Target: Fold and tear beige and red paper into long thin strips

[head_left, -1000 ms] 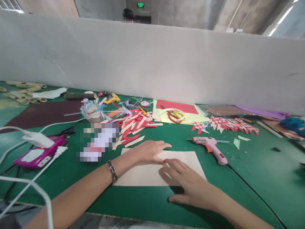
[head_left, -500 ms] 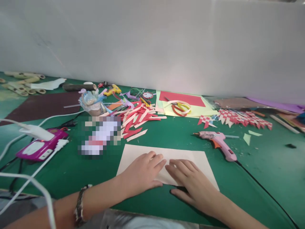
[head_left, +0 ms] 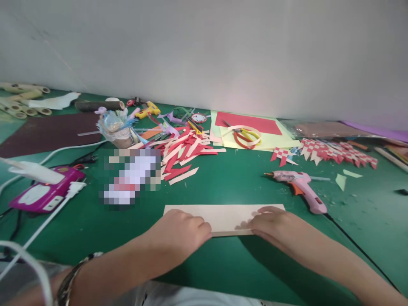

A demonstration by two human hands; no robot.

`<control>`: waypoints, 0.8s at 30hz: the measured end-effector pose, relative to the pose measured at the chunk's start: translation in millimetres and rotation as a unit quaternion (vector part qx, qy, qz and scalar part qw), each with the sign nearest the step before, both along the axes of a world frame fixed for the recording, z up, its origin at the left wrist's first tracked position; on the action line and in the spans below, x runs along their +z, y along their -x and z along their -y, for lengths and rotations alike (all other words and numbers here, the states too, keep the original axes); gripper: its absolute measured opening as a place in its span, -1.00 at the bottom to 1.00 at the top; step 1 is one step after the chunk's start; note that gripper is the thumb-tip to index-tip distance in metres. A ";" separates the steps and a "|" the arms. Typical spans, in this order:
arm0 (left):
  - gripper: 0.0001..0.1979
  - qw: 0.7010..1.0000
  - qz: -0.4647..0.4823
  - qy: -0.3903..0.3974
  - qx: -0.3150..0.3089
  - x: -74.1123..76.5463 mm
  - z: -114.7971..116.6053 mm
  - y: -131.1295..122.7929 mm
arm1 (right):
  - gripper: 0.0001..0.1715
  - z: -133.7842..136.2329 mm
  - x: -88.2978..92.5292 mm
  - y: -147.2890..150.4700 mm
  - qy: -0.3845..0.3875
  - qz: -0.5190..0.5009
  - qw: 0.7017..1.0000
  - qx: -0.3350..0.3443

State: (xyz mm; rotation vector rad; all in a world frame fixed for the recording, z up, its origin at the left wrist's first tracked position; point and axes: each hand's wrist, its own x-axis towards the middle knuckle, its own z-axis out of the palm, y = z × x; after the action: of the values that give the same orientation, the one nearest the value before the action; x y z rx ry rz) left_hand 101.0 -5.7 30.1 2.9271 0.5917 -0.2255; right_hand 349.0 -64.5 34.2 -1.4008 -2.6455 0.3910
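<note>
Both hands on a folded pale sheet

At the lower centre of the frame, a pale sheet (head_left: 228, 216) lies across the green table (head_left: 229, 178), its near edge doubled over. The left hand (head_left: 183, 233) holds its left end, fingers curled over the near edge; the right hand (head_left: 280, 225) holds the right end with fingers bent over the top. Both grips are narrow, with a stretch of bare paper between them. A bracelet (head_left: 68, 282) rings the left wrist at lower left.

Right of centre, a pink glue gun (head_left: 306, 187) rests near the sheet, its nozzle toward the left of the frame. Checked pieces (head_left: 338, 153) lie beyond it at right. Red and pale strips (head_left: 185, 155) heap up at centre, left of the scissors (head_left: 245, 138), which sit on coloured sheets (head_left: 280, 140). A purple power strip (head_left: 35, 195) occupies the left side, and a yellow glue gun (head_left: 148, 109) lies at upper left of centre.
</note>
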 end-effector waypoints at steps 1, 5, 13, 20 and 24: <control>-0.87 1.000 -0.001 0.009 0.001 0.9 -4.1 -0.3 | -0.79 -4.2 0.0 -1.2 0.025 -0.008 1.000 0.002; -0.83 0.999 0.018 -0.032 0.009 -11.7 -18.5 -1.8 | -0.76 -17.5 -16.1 -2.0 0.020 -0.002 1.000 -0.003; -0.73 0.981 0.102 -0.149 0.065 -38.7 -29.6 -3.4 | -0.63 -31.4 -45.3 -2.9 -0.191 0.063 0.980 -0.006; -0.74 0.973 0.114 -0.188 0.074 -44.9 -25.5 -1.2 | -0.66 -33.8 -54.7 -3.1 -0.186 -0.005 0.981 -0.052; -0.74 0.971 0.120 -0.186 0.086 -43.7 -23.2 -1.7 | -0.67 -33.3 -57.6 -4.1 -0.189 -0.004 0.980 -0.062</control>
State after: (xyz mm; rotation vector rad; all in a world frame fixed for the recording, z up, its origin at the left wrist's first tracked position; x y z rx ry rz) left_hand 102.7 17.4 -13.6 3.1554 0.9297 0.2867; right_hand 353.1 -31.1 -23.4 -1.4182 -2.4372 -0.1153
